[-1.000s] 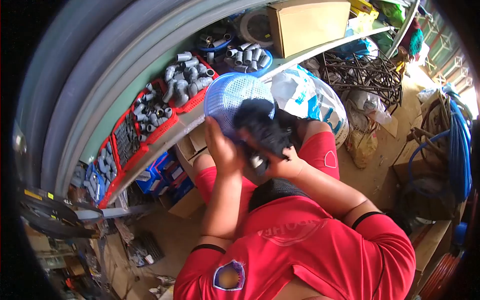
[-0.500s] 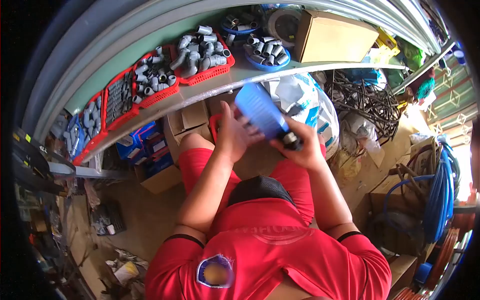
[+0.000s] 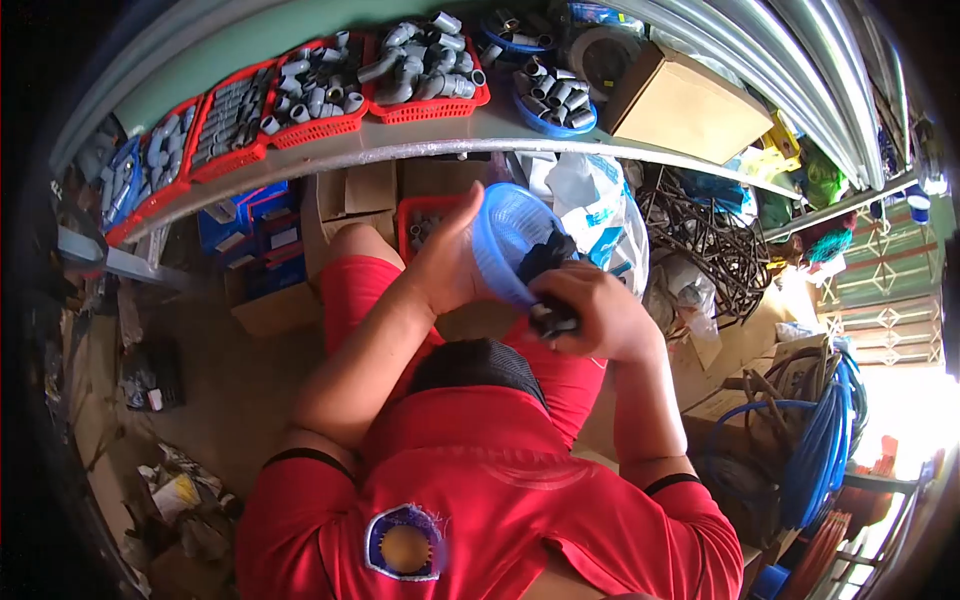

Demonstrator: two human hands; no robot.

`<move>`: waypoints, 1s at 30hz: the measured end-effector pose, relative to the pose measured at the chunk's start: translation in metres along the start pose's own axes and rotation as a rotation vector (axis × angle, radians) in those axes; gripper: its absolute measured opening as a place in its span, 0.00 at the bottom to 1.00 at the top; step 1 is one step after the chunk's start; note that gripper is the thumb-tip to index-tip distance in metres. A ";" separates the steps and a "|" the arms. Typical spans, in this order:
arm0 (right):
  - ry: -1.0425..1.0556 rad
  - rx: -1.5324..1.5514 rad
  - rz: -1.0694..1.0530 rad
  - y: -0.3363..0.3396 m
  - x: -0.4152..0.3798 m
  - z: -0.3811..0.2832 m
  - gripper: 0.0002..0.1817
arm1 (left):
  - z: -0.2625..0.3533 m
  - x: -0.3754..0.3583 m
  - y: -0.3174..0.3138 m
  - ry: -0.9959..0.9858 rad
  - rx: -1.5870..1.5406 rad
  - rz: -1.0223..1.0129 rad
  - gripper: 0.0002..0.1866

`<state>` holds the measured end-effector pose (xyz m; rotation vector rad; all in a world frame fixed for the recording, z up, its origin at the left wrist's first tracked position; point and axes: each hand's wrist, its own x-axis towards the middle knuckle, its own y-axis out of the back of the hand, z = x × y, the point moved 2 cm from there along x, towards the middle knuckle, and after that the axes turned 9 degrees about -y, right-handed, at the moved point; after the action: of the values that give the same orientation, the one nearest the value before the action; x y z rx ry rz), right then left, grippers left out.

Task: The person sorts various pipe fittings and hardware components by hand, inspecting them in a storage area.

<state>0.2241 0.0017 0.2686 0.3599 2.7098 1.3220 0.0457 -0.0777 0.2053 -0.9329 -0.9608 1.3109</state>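
A small blue plastic basket (image 3: 503, 222) is tilted in front of my chest, its open side partly turned toward me. My left hand (image 3: 448, 262) grips it from the left, thumb up along the rim and the other fingers hidden behind it. At the basket's right side, my right hand (image 3: 607, 308) is closed around a dark, crumpled, cloth-like piece (image 3: 546, 256). Part of that piece reaches inside the basket; another part with a pale patch sticks out below my fingers.
On the shelf ahead stand red baskets (image 3: 425, 108) of grey pipe fittings and a blue basket (image 3: 556, 122) of fittings. A cardboard box (image 3: 690, 108) sits to their right. Below are a white sack (image 3: 610, 215), dark metal rods (image 3: 705, 245) and another red basket (image 3: 408, 228). Blue hose (image 3: 815, 440) hangs right.
The blue basket has turned from a blurred side view to show its inside. My left hand has taken hold of it, and the dark piece in my right hand now reaches into it.
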 end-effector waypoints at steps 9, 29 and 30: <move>-0.341 0.348 0.382 0.001 0.005 0.020 0.24 | -0.009 -0.012 0.005 -0.391 0.358 0.126 0.25; -0.262 0.271 0.623 -0.011 0.046 0.018 0.13 | -0.025 0.008 -0.016 -0.714 0.957 0.095 0.22; -0.257 0.123 0.720 -0.013 0.044 0.009 0.13 | -0.026 0.008 -0.020 -0.769 0.995 0.086 0.22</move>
<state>0.1811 0.0127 0.2530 1.5075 2.5228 1.1078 0.0767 -0.0707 0.2157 0.3339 -0.6508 1.9774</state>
